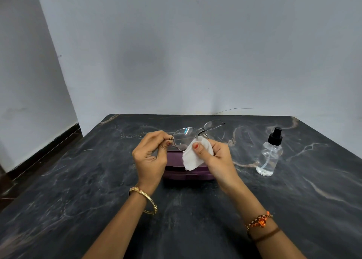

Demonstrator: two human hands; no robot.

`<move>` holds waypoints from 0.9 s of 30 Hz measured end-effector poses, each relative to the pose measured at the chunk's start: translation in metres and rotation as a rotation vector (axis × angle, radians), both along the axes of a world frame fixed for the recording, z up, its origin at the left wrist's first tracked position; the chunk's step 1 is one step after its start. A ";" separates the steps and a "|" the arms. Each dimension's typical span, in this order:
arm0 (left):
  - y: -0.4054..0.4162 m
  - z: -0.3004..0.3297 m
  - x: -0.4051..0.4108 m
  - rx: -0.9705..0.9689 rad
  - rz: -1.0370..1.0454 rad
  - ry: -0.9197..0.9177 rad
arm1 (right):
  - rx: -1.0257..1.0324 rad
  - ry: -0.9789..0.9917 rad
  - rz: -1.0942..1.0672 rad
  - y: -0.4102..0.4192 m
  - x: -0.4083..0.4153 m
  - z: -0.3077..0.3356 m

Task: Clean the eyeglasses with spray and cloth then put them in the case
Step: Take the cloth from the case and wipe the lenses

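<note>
Both hands busy: left hand (150, 152) pinches eyeglasses (193, 134) at hinge, right hand (215, 156) pinches white cloth (191, 156) on lens. Wipe gently, steady frame above purple case (188, 173).

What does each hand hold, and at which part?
Left hand pinches the glasses at the frame's left corner; right hand pinches the cloth against one lens.

Gold bangle (144, 200), orange beaded bracelet (259, 220)
</note>
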State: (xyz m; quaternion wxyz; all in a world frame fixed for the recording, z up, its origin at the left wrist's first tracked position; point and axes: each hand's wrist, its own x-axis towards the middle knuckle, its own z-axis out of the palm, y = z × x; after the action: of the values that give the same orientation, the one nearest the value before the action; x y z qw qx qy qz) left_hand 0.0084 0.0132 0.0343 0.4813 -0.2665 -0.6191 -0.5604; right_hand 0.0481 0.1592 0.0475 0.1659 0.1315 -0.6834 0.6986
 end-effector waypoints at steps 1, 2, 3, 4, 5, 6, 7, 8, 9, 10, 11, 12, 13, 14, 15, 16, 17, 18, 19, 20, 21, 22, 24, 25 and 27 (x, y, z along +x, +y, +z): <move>-0.002 0.000 -0.002 0.033 0.001 -0.006 | 0.008 0.020 -0.029 0.000 -0.001 -0.001; -0.004 0.001 -0.004 0.071 -0.001 -0.014 | 0.012 0.032 -0.057 0.001 -0.002 -0.001; -0.007 0.001 -0.007 0.110 -0.008 -0.028 | 0.014 0.036 -0.081 0.003 -0.003 -0.001; -0.009 0.001 -0.010 0.149 -0.018 -0.046 | 0.022 0.033 -0.101 0.005 -0.004 -0.001; -0.012 0.002 -0.013 0.188 -0.028 -0.066 | 0.039 0.027 -0.120 0.009 -0.005 -0.001; -0.014 0.002 -0.015 0.223 -0.035 -0.082 | 0.054 0.018 -0.141 0.013 -0.006 -0.001; -0.015 0.003 -0.017 0.251 -0.040 -0.091 | 0.055 0.004 -0.169 0.017 -0.007 -0.001; -0.016 0.004 -0.017 0.273 -0.037 -0.097 | 0.046 -0.012 -0.211 0.022 -0.008 -0.001; -0.017 0.005 -0.018 0.291 -0.037 -0.099 | 0.035 -0.029 -0.272 0.028 -0.010 -0.001; -0.018 0.005 -0.019 0.302 -0.040 -0.098 | 0.033 -0.046 -0.345 0.034 -0.012 -0.003; -0.019 0.005 -0.020 0.312 -0.043 -0.099 | 0.045 -0.066 -0.420 0.041 -0.015 -0.005; -0.019 0.005 -0.021 0.322 -0.048 -0.100 | 0.069 -0.096 -0.495 0.048 -0.018 -0.008; -0.019 0.004 -0.022 0.334 -0.058 -0.100 | 0.098 -0.132 -0.559 0.054 -0.020 -0.011; -0.019 0.003 -0.022 0.347 -0.064 -0.102 | 0.130 -0.165 -0.610 0.059 -0.022 -0.014; -0.018 0.002 -0.023 0.359 -0.070 -0.106 | 0.162 -0.191 -0.648 0.064 -0.024 -0.017; -0.018 0.001 -0.024 0.367 -0.076 -0.111 | 0.195 -0.205 -0.679 0.067 -0.025 -0.019; -0.018 0.001 -0.025 0.378 -0.081 -0.120 | 0.233 -0.216 -0.706 0.069 -0.025 -0.021; -0.018 0.000 -0.025 0.393 -0.084 -0.132 | 0.275 -0.229 -0.729 0.070 -0.025 -0.022; -0.018 0.000 -0.026 0.410 -0.090 -0.144 | 0.316 -0.243 -0.745 0.071 -0.025 -0.024; -0.018 -0.001 -0.027 0.424 -0.096 -0.157 | 0.357 -0.252 -0.753 0.073 -0.025 -0.025; -0.018 -0.001 -0.027 0.434 -0.100 -0.165 | 0.404 -0.262 -0.756 0.074 -0.025 -0.026; -0.017 -0.002 -0.028 0.435 -0.102 -0.166 | 0.455 -0.276 -0.752 0.075 -0.025 -0.027; -0.016 -0.003 -0.027 0.424 -0.101 -0.164 | 0.578 -0.325 -0.737 0.076 -0.025 -0.030; -0.015 -0.003 -0.027 0.412 -0.104 -0.164 | 0.645 -0.352 -0.733 0.076 -0.024 -0.031; -0.012 -0.003 -0.026 0.393 -0.104 -0.167 | 0.784 -0.393 -0.740 0.075 -0.024 -0.034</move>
State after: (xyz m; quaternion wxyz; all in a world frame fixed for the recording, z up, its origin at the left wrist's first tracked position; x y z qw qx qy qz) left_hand -0.0173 0.0008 0.0308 0.4415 -0.1516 -0.5210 -0.7146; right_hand 0.0241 0.2346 0.0139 0.2079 -0.1970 -0.9100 0.2999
